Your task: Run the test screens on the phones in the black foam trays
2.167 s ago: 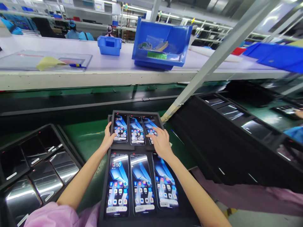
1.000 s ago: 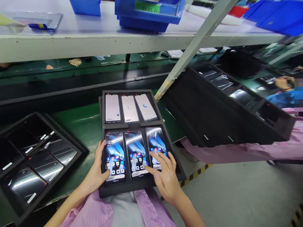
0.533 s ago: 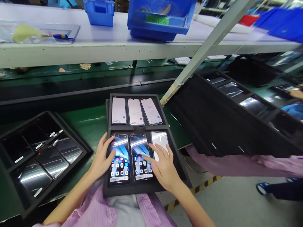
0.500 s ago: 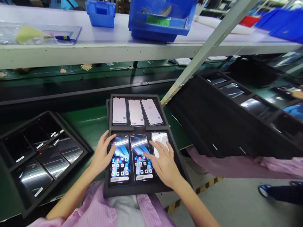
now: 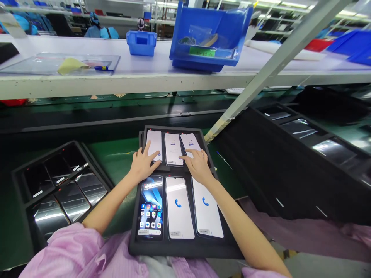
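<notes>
In front of me lies a black foam tray (image 5: 185,248) with two rows of smartphones, all lit. My left hand (image 5: 142,164) is over the back-left phone (image 5: 154,136), fingers spread, a finger near its lower corner. Over the back row's right side is my right hand (image 5: 197,164), fingers apart, with the index tip by the lower right of the back-middle phone (image 5: 173,148). It partly covers the back-right phone (image 5: 189,139). In front, the left phone (image 5: 150,210) shows app icons. The front-middle phone (image 5: 179,220) and front-right phone (image 5: 209,220) show a blue handset on white.
Another tray of dark-screened phones (image 5: 65,193) lies at left. Black cloth (image 5: 255,154) and more phones (image 5: 333,150) are at right, beyond a slanted metal post (image 5: 261,81). Blue bins (image 5: 208,38) stand on the white shelf (image 5: 139,83) above.
Both hands have moved from the front row to the back row. The front-middle and front-right screens now show a handset symbol; two back screens show a small picture. The view has tilted up.
</notes>
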`<state>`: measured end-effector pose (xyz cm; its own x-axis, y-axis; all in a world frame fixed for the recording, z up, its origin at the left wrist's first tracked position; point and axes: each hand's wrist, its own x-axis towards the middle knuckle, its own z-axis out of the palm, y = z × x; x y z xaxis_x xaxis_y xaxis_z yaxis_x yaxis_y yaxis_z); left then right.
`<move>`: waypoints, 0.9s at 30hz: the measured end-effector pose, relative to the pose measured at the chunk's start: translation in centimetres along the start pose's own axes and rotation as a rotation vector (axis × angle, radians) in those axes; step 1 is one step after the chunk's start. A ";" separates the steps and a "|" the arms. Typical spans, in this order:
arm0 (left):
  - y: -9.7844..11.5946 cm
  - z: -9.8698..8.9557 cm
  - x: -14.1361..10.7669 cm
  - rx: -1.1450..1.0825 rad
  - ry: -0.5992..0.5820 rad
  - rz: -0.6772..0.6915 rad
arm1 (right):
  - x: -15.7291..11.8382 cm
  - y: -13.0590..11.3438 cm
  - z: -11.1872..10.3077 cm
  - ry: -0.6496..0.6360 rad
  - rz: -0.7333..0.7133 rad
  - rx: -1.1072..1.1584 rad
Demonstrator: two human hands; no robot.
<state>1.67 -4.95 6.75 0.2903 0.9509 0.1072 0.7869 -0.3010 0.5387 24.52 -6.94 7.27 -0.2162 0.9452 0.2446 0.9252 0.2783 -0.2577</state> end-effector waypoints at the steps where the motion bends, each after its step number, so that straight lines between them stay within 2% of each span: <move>1: -0.1 0.1 0.1 -0.007 -0.007 0.003 | 0.0 0.3 0.1 0.009 0.010 -0.003; 9: -0.5 0.5 0.3 -0.051 -0.028 -0.004 | 0.1 1.2 1.0 0.030 0.025 -0.053; 13: -0.9 0.5 -0.4 -0.231 0.011 -0.039 | -0.4 1.4 0.6 0.053 0.042 -0.073; 15: -1.3 0.7 -1.9 -0.373 0.003 -0.097 | -0.9 1.7 0.3 0.058 0.052 -0.069; 18: -1.9 0.7 -5.7 -0.556 -0.035 -0.149 | -1.7 2.1 0.0 0.073 0.075 -0.048; 22: -1.7 -0.2 -11.3 -0.734 -0.199 -0.152 | -2.1 2.5 0.2 0.100 0.102 -0.011; 24: -1.2 -0.8 -13.2 -0.741 -0.261 -0.158 | -2.1 2.4 0.3 0.096 0.093 -0.003; 27: -0.5 -1.3 -14.7 -0.662 -0.329 -0.140 | -2.2 2.3 0.4 0.086 0.080 -0.004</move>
<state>-3.68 -18.67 6.02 0.4411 0.8751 -0.1989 0.3667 0.0266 0.9300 27.00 -8.27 5.81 -0.1145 0.9461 0.3028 0.9396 0.2021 -0.2763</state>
